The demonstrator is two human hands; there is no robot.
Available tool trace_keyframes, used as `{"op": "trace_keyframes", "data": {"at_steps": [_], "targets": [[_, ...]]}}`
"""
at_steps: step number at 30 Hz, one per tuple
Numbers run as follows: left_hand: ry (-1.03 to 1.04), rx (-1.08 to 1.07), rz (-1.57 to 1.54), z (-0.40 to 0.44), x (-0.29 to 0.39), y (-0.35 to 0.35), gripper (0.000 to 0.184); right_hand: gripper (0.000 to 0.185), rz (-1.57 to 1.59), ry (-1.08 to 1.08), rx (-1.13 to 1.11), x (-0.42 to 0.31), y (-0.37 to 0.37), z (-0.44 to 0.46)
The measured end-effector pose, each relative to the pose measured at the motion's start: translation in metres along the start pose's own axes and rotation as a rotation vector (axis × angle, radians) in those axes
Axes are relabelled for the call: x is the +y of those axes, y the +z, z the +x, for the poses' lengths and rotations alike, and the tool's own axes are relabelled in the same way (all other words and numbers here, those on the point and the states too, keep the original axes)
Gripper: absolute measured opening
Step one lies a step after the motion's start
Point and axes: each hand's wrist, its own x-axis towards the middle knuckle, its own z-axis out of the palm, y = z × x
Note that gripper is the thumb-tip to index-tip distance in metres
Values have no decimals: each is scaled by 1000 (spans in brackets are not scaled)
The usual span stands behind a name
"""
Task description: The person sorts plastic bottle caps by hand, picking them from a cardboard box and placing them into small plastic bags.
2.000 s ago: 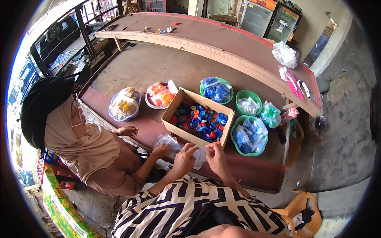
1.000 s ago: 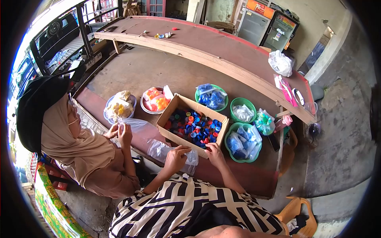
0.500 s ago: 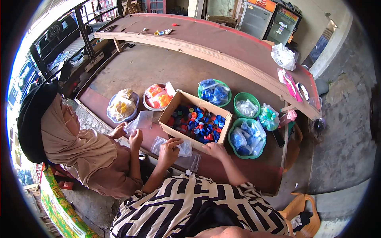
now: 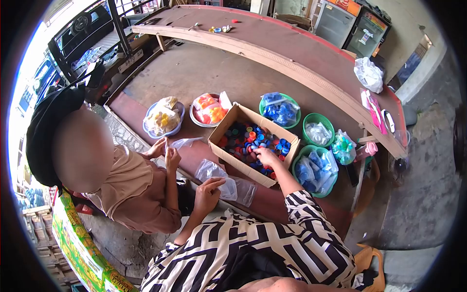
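My right hand (image 4: 269, 158) reaches into the cardboard box (image 4: 242, 167) of loose caps (image 4: 250, 136), mostly blue and red; its fingertips are among them, and what they grip is too small to tell. In front of the box, my left hand (image 4: 208, 195) has its fingers pressed together at the edge of a clear plastic bag (image 4: 226, 186). More clear plastic lies beside that bag on the table edge. Left of me, a co-worker's hands (image 4: 168, 152) hold another clear bag (image 4: 187, 142).
Bowls with bagged caps flank the box: a pale blue bowl (image 4: 164, 117), a red-and-white bowl (image 4: 210, 111) and several green bowls (image 4: 315, 171). A wooden rail (image 4: 243, 47) crosses behind them. A white bag (image 4: 368, 74) sits on the raised shelf.
My right hand has moved from the box's front edge into the caps. My left hand stays near the clear bag. The view has shifted, and the co-worker's hands have come closer together.
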Motion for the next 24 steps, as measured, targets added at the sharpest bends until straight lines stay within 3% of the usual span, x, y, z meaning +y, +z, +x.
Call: {"op": "trace_keyframes", "data": {"at_steps": [2, 5, 11, 13, 16, 18, 19, 24], "targets": [[-9, -4, 2, -2, -1, 0, 38, 34, 5, -106, 203, 9, -11, 5], [-7, 8, -10, -2, -1, 1, 38, 34, 158, -48, 321, 29, -20, 13], [59, 28, 14, 5, 2, 8, 38, 18, 91, 141, 4, 42, -42, -6], [75, 32, 13, 9, 0, 12, 38, 14, 29, 156, -8, 56, -32, -6], [53, 10, 15, 16, 4, 18, 38, 15, 25, 200, 9, 57, -26, -12], [38, -12, 2, 20, 5, 23, 38, 17, -95, 151, 153, 43, -26, -21], [21, -29, -14, 22, 5, 25, 38, 26, -116, 188, 120, 33, -29, -25], [59, -49, 24, 26, 5, 33, 37, 30, -171, 3, 262, 25, -17, -26]]}}
